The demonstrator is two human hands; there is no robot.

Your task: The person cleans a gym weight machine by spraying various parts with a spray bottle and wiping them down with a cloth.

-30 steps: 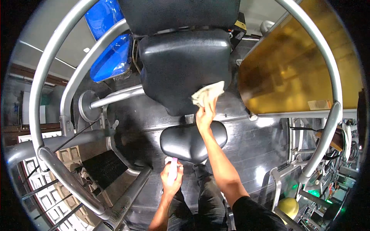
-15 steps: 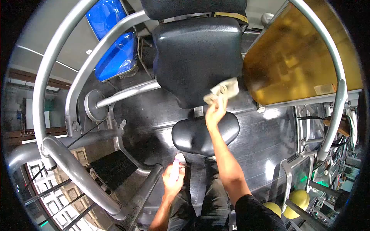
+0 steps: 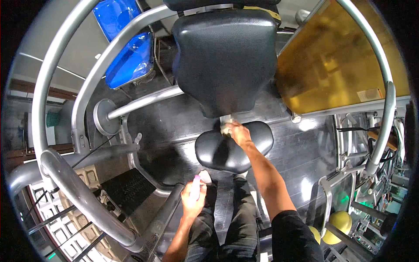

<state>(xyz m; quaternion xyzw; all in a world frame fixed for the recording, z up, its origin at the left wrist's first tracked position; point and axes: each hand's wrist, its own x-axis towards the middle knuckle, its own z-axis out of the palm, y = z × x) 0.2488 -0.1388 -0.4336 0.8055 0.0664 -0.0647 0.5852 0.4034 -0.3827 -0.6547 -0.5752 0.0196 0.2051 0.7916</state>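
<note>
I stand facing a gym machine with a black padded backrest [image 3: 224, 52] and a black padded seat [image 3: 227, 150]. My right hand [image 3: 238, 131] presses a pale cloth [image 3: 226, 128] against the back of the seat, just under the backrest's lower edge; most of the cloth is hidden under my fingers. My left hand [image 3: 192, 198] stays low near my legs and grips a small spray bottle [image 3: 195, 187] with a pink top, nozzle up.
Grey curved steel tubes [image 3: 56, 65] arc around both sides of the machine. A blue padded bench [image 3: 128, 61] stands at the back left, a yellow-tinted panel [image 3: 331, 61] at the right. Yellow balls [image 3: 336, 222] and more equipment lie at the lower right. The floor is dark.
My right hand dropped with the cloth from the lower right part of the backrest to the back of the seat, and the cloth is now bunched under it. The left hand stayed put.
</note>
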